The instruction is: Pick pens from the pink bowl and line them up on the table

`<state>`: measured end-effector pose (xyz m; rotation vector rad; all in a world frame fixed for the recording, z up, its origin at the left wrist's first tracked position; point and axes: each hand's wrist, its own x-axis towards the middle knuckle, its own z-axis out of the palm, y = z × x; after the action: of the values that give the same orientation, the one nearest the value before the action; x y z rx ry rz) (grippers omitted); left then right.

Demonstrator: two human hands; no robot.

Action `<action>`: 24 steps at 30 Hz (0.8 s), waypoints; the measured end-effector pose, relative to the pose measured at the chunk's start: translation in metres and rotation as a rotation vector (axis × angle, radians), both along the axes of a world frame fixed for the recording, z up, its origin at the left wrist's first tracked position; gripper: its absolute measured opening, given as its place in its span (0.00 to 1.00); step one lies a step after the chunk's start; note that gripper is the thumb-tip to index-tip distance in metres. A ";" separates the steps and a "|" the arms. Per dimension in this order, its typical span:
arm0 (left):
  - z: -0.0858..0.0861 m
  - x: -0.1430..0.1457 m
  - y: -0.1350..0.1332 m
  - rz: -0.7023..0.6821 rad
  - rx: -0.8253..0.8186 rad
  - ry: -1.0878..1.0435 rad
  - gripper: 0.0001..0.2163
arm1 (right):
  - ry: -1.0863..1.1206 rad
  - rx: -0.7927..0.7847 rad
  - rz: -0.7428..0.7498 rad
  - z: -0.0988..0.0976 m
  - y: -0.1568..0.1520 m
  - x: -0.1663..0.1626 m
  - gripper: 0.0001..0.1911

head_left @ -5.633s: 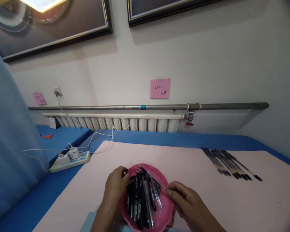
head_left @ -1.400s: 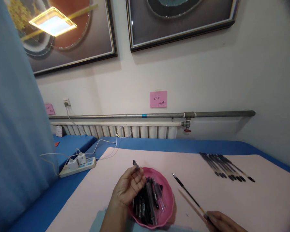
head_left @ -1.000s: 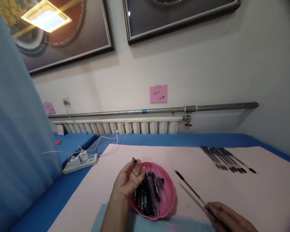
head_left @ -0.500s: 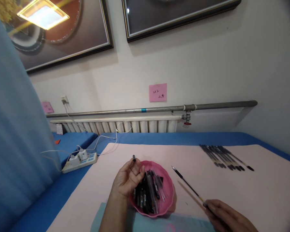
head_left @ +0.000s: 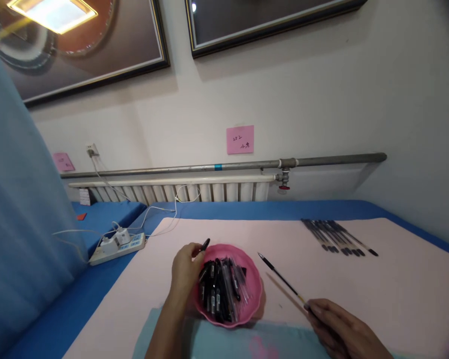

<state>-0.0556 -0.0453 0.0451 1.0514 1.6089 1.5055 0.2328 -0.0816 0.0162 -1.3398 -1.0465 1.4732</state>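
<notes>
My left hand (head_left: 186,265) is closed over the left rim of a pink scalloped bowl (head_left: 256,299), pinching a small black pen cap (head_left: 205,244) between thumb and fingers. Inside the bowl lie black pen caps (head_left: 214,294) and clear thin pen tubes (head_left: 247,290). To the right of the bowl, my right hand (head_left: 340,326) grips the rear end of an uncapped ballpoint pen (head_left: 283,280). That pen slants up and left, its bare metal tip pointing away from me. Farther back on the right, a row of several pens (head_left: 336,237) lies side by side.
Pale pink paper (head_left: 145,279) covers much of the blue table (head_left: 262,210). A white power strip (head_left: 115,249) with plugs and cables lies at the left, by a blue curtain (head_left: 26,209). A light-blue cloth (head_left: 209,341) is at the near edge. A radiator (head_left: 224,192) stands behind.
My left hand has turned from palm up to palm down, with the cap now angled at the bowl's rim. The right hand still holds the pen; the whole view has shifted slightly.
</notes>
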 end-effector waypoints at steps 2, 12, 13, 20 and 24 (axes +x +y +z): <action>-0.004 -0.001 0.003 0.006 -0.019 0.164 0.05 | -0.002 0.000 -0.005 0.000 0.000 0.000 0.15; -0.013 0.002 0.009 -0.009 -0.104 0.549 0.03 | -0.013 0.015 0.008 -0.002 0.001 0.002 0.16; -0.010 0.000 0.007 -0.011 -0.116 0.568 0.02 | -0.013 0.011 0.012 -0.002 0.001 0.002 0.16; 0.000 -0.009 -0.014 -0.130 -0.287 0.618 0.07 | 0.007 -0.009 0.033 0.002 -0.001 0.002 0.17; -0.008 -0.004 -0.018 -0.120 -0.342 0.613 0.12 | -0.006 -0.007 0.008 0.005 -0.003 -0.001 0.16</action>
<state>-0.0601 -0.0632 0.0372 1.4581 2.0729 0.8164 0.2322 -0.0845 0.0209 -1.3471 -1.0521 1.4813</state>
